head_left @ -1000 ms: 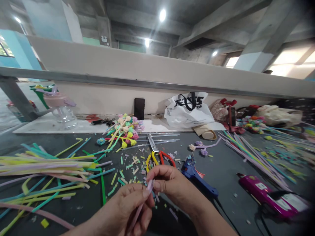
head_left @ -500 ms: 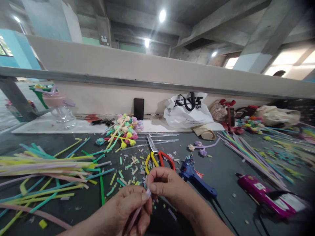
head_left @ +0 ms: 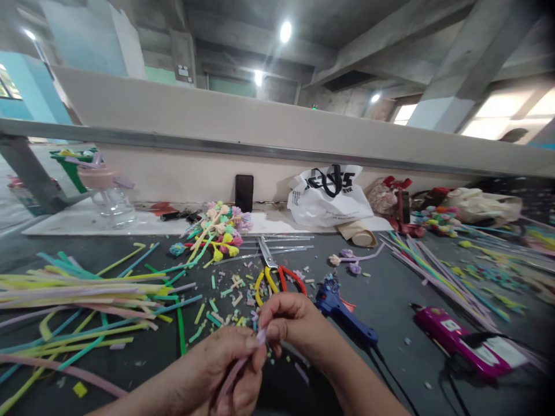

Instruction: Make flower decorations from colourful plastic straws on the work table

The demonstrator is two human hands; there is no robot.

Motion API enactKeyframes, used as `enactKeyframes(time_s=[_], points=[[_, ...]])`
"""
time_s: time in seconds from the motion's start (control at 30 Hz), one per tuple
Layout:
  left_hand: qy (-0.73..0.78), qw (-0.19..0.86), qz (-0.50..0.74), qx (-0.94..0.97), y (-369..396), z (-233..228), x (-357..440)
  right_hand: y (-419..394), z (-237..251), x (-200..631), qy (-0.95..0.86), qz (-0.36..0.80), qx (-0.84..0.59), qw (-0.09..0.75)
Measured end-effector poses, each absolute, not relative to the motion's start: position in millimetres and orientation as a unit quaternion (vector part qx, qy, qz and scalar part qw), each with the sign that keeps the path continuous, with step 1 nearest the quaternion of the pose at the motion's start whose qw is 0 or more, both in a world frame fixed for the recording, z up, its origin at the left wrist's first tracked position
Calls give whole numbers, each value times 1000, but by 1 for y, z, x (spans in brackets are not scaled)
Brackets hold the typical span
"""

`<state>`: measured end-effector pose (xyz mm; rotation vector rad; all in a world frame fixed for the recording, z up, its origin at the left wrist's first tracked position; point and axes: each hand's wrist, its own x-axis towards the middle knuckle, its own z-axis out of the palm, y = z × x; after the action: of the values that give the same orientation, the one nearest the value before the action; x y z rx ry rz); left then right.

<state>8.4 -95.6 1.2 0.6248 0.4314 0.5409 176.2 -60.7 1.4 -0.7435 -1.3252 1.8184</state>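
Note:
A lilac pipe cleaner (head_left: 233,377) runs through my left hand (head_left: 217,358), whose thumb and fingers are closed around it. Its tip sticks up above the left thumb. There the pinched thumb and forefinger of my right hand (head_left: 297,323) meet the tip, and the other right fingers curl in. Just beyond the hands lie scissors (head_left: 269,263) with red and yellow handles, blades pointing away. A blue glue gun (head_left: 347,318) rests to the right of my right hand. Small cut pipe cleaner bits (head_left: 234,289) are scattered before my hands.
Many coloured pipe cleaners (head_left: 82,289) lie in a heap on the left. Fluffy flowers (head_left: 223,228) are bunched behind the scissors, near a phone (head_left: 244,193). A magenta tool (head_left: 459,341) with a cord lies right. A white bag (head_left: 329,199) and drinking bottle (head_left: 110,199) stand at the back.
My hands stay together on the pipe cleaner, with slight finger movement at its tip. The view has shifted a little, so things on the right appear slightly further left.

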Motion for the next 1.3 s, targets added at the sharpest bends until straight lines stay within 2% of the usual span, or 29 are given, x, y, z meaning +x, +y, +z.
enactKeyframes(time_s=[0.2, 0.37, 0.63, 0.87, 1.17, 1.3], points=[[230, 874, 253, 345, -92, -1, 9, -66, 7, 172, -579, 634, -346, 379], [323, 843, 237, 360, -92, 5, 11, -66, 10, 172, -631, 569, -368, 378], [389, 774, 296, 402, -93, 9, 17, -61, 5, 179, -682, 481, -420, 357], [444, 738, 287, 420, -90, 6, 19, -61, 8, 177, -750, 389, -414, 339], [432, 757, 274, 407, -92, 1, 17, -61, -2, 174, -671, 507, -417, 344], [409, 764, 293, 404, -90, 0, 17, -59, -5, 174, -661, 512, -425, 346]])
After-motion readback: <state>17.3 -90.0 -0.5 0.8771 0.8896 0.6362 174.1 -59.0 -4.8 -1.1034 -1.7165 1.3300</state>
